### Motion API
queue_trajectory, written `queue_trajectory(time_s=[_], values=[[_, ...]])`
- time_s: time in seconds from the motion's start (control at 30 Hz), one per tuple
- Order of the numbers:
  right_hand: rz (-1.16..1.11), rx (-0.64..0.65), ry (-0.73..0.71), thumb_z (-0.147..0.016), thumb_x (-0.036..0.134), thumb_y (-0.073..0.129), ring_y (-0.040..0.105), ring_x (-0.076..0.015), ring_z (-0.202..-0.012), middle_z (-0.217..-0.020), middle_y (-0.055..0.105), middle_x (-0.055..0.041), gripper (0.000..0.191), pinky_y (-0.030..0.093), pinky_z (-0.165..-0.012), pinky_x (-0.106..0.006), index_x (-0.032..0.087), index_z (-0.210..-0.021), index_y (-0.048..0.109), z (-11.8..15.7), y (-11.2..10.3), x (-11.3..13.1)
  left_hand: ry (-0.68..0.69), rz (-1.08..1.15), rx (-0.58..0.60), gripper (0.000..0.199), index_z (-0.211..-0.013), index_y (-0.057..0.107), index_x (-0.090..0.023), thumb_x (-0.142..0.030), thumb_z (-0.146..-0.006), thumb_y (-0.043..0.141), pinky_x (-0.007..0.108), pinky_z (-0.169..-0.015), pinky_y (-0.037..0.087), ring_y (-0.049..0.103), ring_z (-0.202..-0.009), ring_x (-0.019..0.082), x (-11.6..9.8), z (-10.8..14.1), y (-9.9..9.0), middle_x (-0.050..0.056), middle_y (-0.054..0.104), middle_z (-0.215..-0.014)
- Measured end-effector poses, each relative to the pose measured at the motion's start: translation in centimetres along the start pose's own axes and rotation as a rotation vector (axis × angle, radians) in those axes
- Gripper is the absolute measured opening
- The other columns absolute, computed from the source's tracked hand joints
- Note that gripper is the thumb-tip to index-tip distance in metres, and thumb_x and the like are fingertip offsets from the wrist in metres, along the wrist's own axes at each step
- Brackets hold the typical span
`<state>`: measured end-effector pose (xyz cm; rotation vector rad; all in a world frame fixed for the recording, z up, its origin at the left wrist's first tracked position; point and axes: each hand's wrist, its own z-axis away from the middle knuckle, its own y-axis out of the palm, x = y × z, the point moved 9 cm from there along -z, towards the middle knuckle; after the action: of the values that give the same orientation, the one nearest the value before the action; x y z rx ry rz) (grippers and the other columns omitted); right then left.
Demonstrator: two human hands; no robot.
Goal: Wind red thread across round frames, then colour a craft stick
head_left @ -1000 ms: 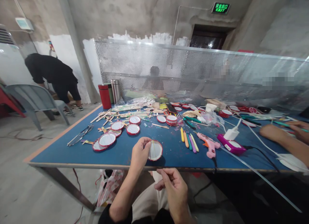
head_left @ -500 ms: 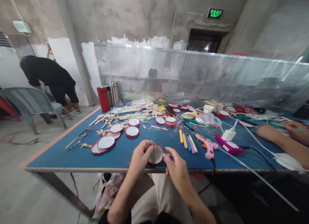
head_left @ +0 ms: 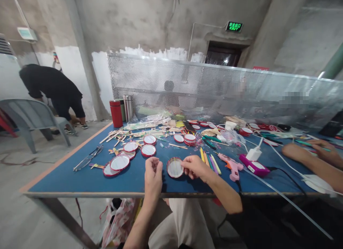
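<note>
My right hand pinches the right edge of a small red-rimmed drum with a pale round face. Thin yellowish lines run across that face. The drum is held tilted just above the blue table's front part. Left of it, apart from the drum, my left hand is raised with its fingers loosely curled and nothing visible in it. More red-rimmed drums lie to the left, some overlapping, one with a coloured stick. Beside my right hand lie several coloured crayon-like sticks and a pink glue gun.
Scissors-like metal tongs lie at left. Wooden sticks and a red flask are farther back. A purple power strip with cables sits at right, near another person's hands. A perforated metal screen backs the table.
My left hand has let go of the drum and moved left. My right hand has closed on the drum's right edge. The drum is slightly farther right and higher.
</note>
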<state>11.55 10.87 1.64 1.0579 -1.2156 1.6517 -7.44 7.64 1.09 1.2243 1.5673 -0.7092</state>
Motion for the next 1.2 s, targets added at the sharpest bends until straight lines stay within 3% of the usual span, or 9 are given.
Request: queue_trajectory(time_s=[0.07,0.17,0.33,0.47,0.57,0.73,1.2], values=[[0.020,0.016,0.042,-0.082,0.026,0.064,0.044,-0.0041,-0.029,-0.045,0.056,0.0047,0.025,0.023,-0.027,-0.013,0.012,-0.063,0.057,-2.1,-0.2,0.8,0.010,-0.031,-0.021,0.021,-0.094,0.050,-0.019,-0.034,-0.080,0.056,0.025,-0.068,0.046,0.057,-0.072,0.013,-0.4,0.1,-0.3,-0.001,0.055,-0.078],[0.016,0.004,0.065,-0.093,0.031,0.055,0.052,-0.0044,-0.044,-0.066,0.061,0.0036,0.022,0.042,-0.040,-0.015,0.011,-0.085,0.061,-4.3,0.3,1.8,0.004,-0.035,0.036,0.023,-0.094,0.048,-0.019,-0.035,-0.079,0.056,0.023,-0.059,0.042,0.051,-0.062,0.012,-0.8,0.2,0.3,-0.004,0.051,-0.071],[0.050,-0.062,0.045,-0.095,0.033,0.050,0.058,-0.0072,-0.053,-0.076,0.063,0.0009,0.024,0.049,-0.048,-0.020,0.012,-0.101,0.059,-4.3,0.7,1.7,-0.007,-0.071,0.094,0.023,-0.094,0.045,-0.020,-0.035,-0.079,0.052,0.023,-0.056,0.040,0.050,-0.059,0.012,-1.0,0.3,1.0,-0.004,0.050,-0.069],[0.169,-0.148,0.041,-0.096,0.034,0.049,0.058,-0.0077,-0.053,-0.077,0.063,0.0006,0.026,0.049,-0.049,-0.021,0.013,-0.109,0.057,-3.5,-1.7,1.1,0.025,-0.244,0.310,0.013,-0.083,0.050,-0.020,-0.033,-0.081,0.048,0.024,-0.062,0.040,0.050,-0.062,0.014,-1.3,0.8,2.8,-0.003,0.051,-0.067],[0.306,-0.203,0.038,-0.095,0.034,0.051,0.062,-0.0107,-0.065,-0.088,0.064,-0.0023,0.026,0.053,-0.059,-0.026,0.013,-0.109,0.058,-3.8,-4.5,1.4,0.061,-0.414,0.487,0.013,-0.077,0.053,-0.021,-0.030,-0.081,0.046,0.024,-0.064,0.038,0.051,-0.064,0.014,-1.4,1.6,4.3,-0.002,0.055,-0.067],[0.570,-0.226,0.018,-0.092,0.032,0.056,0.064,-0.0169,-0.087,-0.106,0.063,-0.0061,0.027,0.054,-0.074,-0.035,0.014,-0.111,0.059,-5.5,-7.2,2.8,0.036,-0.521,0.553,0.020,-0.077,0.054,-0.021,-0.034,-0.084,0.040,0.023,-0.059,0.035,0.050,-0.058,0.014,-1.1,1.9,4.7,-0.003,0.052,-0.060],[1.200,-0.295,-0.033,-0.092,0.031,0.057,0.061,-0.0211,-0.100,-0.119,0.059,-0.0083,0.031,0.052,-0.084,-0.042,0.016,-0.118,0.056,-10.6,-3.1,6.1,0.056,-0.570,0.575,0.027,-0.068,0.053,-0.020,-0.038,-0.085,0.041,0.023,-0.059,0.033,0.054,-0.061,0.015,-1.0,2.1,5.1,0.000,0.058,-0.061]])
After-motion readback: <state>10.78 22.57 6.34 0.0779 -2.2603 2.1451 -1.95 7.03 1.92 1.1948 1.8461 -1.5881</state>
